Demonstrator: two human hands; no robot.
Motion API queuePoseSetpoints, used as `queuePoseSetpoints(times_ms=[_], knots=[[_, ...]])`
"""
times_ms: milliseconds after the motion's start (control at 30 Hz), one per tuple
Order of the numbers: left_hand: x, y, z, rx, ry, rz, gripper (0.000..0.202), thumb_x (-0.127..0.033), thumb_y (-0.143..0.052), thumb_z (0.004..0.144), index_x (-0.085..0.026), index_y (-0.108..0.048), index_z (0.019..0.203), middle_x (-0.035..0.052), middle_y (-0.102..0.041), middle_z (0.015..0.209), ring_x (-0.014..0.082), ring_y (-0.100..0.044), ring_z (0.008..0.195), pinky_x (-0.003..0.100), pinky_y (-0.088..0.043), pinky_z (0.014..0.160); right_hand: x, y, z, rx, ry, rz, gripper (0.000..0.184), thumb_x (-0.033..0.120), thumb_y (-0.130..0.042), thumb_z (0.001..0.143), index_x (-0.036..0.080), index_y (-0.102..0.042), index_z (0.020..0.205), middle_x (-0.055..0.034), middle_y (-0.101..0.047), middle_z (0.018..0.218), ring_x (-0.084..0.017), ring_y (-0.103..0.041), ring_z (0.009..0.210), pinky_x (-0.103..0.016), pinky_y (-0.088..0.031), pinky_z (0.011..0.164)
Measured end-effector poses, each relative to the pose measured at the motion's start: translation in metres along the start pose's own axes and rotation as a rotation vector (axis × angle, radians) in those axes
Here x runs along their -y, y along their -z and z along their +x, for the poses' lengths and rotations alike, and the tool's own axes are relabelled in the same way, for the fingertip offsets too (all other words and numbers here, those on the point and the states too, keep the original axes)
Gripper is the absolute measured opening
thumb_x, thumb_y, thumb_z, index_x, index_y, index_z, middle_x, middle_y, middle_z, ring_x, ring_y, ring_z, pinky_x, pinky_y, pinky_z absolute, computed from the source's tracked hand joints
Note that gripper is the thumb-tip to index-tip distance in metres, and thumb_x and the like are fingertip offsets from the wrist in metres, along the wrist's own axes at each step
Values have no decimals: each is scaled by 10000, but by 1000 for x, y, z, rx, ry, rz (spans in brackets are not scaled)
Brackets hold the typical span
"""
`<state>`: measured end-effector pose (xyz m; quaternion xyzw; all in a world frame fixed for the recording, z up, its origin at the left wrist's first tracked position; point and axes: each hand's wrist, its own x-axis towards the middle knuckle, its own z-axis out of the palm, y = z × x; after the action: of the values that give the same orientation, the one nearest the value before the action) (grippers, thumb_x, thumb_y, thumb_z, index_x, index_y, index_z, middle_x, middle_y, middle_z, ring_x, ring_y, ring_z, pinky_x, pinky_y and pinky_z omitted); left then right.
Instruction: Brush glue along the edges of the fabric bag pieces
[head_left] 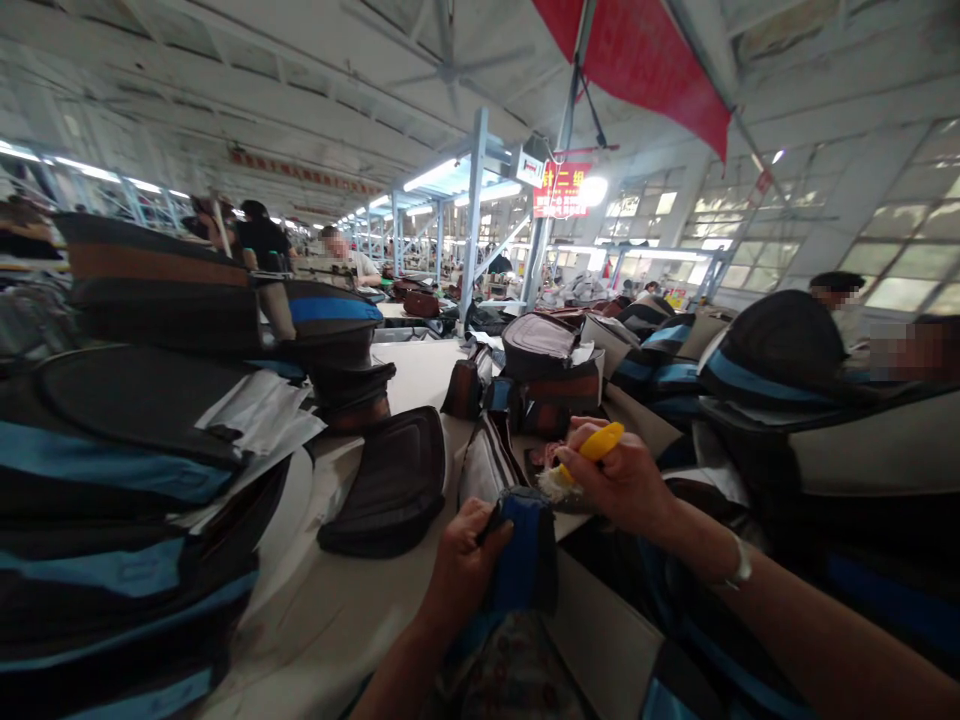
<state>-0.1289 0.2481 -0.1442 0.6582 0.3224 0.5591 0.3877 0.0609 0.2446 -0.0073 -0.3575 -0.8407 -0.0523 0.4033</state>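
My left hand (463, 568) is closed around a blue and black fabric bag piece (525, 555) held upright just above the table edge. My right hand (619, 480) is closed on a yellow-handled brush (592, 448), whose whitish bristle end rests at the top of that piece. A brown and white bag panel (487, 462) stands on the table just behind the two hands.
A white worktable (352, 610) runs away from me. Tall stacks of black and blue bag panels (127, 480) rise at the left, more (780, 360) at the right. A dark shell piece (390, 485) lies left of centre. Other people stand further back.
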Motion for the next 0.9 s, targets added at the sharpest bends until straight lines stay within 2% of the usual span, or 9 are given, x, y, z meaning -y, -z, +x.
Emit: queuePoseSetpoints(times_ms=[133,200,300,400,533,633,733,833,900], knots=[[-2,-1,1,10,-12,4,304,-410,-550,908,-167,-591,731,15,-511,801,168,-520,797,268,-408,748,6,-2,3,32,-43,138,207,311,-568,940,223,-609,757,-9,-638,761,-174,-606,712,-388,-459,975],[-2,-2,2,12,-20,9,303,-407,-553,909,-168,-591,727,11,-510,792,166,-521,792,269,-410,747,7,-6,6,44,22,83,207,308,-578,931,219,-597,746,-6,-622,724,-171,-594,681,-393,-463,964],[-2,-3,3,14,-46,33,286,-399,-551,913,-169,-618,757,16,-531,807,171,-535,801,274,-423,749,8,-13,8,-40,52,33,182,283,-571,933,218,-585,764,3,-604,704,-169,-601,694,-393,-451,983],[-3,-6,2,-32,-84,94,287,-392,-543,921,-167,-637,769,23,-539,800,167,-549,784,274,-438,735,4,-20,10,0,52,20,207,287,-553,941,217,-580,748,-4,-617,716,-171,-607,703,-378,-467,951],[3,-16,0,-166,-212,328,226,-326,-517,944,-173,-682,929,39,-547,814,157,-566,768,261,-462,713,3,-15,20,-60,102,-134,222,297,-552,932,207,-576,730,-17,-624,690,-185,-607,693,-368,-468,893],[11,-27,-1,-234,-384,584,254,-255,-508,944,-158,-645,1136,56,-557,827,155,-569,732,252,-477,667,11,-3,30,-131,-14,-125,246,368,-552,943,206,-592,763,-10,-616,677,-173,-596,659,-295,-467,701],[18,-34,0,-291,-514,780,238,-178,-505,927,-141,-625,1130,60,-565,801,156,-558,686,256,-477,637,16,0,35,21,-77,-49,278,395,-531,954,200,-589,765,-2,-605,668,-148,-567,606,-259,-415,593],[20,-38,-1,-309,-611,897,230,-114,-473,910,-135,-617,1088,62,-566,767,167,-550,670,271,-466,626,12,-1,38,317,37,-216,269,309,-538,921,191,-547,679,-3,-563,600,-150,-527,577,-285,-403,649],[20,-39,-2,-307,-660,949,248,-85,-455,900,-125,-605,1093,65,-567,756,180,-553,679,282,-465,628,11,0,41,397,137,-358,266,256,-544,893,191,-509,638,-3,-542,573,-145,-498,559,-310,-402,725]])
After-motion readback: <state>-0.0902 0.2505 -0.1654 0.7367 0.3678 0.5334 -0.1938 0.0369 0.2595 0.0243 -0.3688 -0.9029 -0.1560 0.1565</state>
